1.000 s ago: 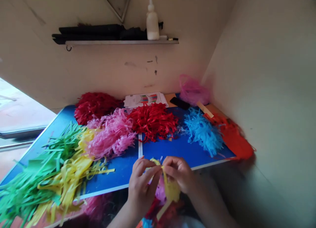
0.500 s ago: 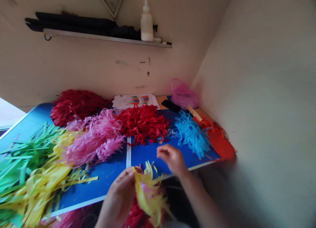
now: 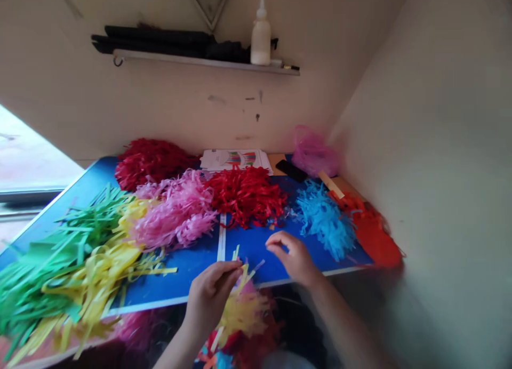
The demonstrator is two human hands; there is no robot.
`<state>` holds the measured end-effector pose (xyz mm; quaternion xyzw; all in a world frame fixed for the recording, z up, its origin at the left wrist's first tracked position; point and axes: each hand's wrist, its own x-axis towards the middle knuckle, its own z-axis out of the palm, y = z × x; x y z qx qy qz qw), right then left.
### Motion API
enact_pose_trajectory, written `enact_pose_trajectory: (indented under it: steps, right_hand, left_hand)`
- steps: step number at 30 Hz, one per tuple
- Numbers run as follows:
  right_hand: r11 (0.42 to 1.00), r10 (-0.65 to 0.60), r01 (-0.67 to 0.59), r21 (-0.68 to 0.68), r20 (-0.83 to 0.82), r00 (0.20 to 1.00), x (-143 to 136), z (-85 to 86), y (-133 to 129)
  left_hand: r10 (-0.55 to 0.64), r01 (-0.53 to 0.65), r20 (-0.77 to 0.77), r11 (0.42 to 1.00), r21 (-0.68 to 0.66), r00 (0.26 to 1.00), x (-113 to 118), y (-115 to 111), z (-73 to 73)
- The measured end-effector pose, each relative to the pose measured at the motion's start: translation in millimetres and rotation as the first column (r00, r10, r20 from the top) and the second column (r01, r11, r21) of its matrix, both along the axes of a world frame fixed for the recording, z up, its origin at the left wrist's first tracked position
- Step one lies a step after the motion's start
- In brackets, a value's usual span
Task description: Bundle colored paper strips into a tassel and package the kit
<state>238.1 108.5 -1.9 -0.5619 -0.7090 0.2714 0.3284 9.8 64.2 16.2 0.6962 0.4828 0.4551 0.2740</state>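
A yellow fringed bunch (image 3: 245, 314) hangs in the lower centre of the frame, its loose strips blurred and spreading downward. A few narrow yellow ends stick up above it, by the fingertips of the left hand (image 3: 215, 286). Pink strips (image 3: 245, 287) show behind its top; red strips (image 3: 235, 341) crowd below, partly hidden.

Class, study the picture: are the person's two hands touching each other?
No, the left hand and the right hand are apart, with the blue table showing between them.
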Motion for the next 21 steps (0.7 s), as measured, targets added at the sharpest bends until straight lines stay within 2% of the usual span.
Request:
enact_pose_trajectory:
  steps: [1, 3, 5, 10, 13, 18, 21]
  right_hand:
    - [0.998, 0.057, -0.062, -0.021, -0.196, 0.979, -13.4, 2.7, -13.5]
    - [0.99, 0.074, -0.125, -0.063, -0.52, 0.851, -35.8, 5.4, -35.1]
    - [0.986, 0.016, -0.123, -0.116, -0.66, 0.751, -49.9, 5.2, -47.3]
    - [0.962, -0.118, -0.115, -0.249, -0.753, 0.647, -59.1, 0.9, -52.3]
    - [0.938, -0.178, -0.127, -0.322, -0.763, 0.621, -60.5, -2.4, -54.4]
    - [0.963, -0.137, -0.075, -0.257, -0.713, 0.688, -58.7, -6.3, -59.9]
    - [0.961, -0.074, -0.128, -0.244, -0.674, 0.735, -53.2, -5.4, -61.7]
  left_hand:
    - [0.011, -0.011, 0.014, 1.0, -0.022, 1.0, 2.0, -1.0, -0.1]
    - [0.018, -0.016, 0.035, 0.999, -0.048, 0.999, 5.2, -3.2, -0.1]
    - [0.018, -0.015, 0.047, 0.998, -0.068, 0.999, 6.8, -5.4, 0.0]
    - [-0.002, 0.009, 0.063, 0.994, -0.112, 0.998, 4.8, -10.0, 0.6]
    - [-0.033, 0.037, 0.037, 0.993, -0.109, 0.999, 4.1, -10.9, 2.7]
    - [-0.146, 0.145, -0.005, 0.983, -0.115, 0.989, 1.5, -8.3, 8.5]
    - [-0.202, 0.196, -0.031, 0.972, -0.129, 0.979, -1.7, -8.6, 9.3]
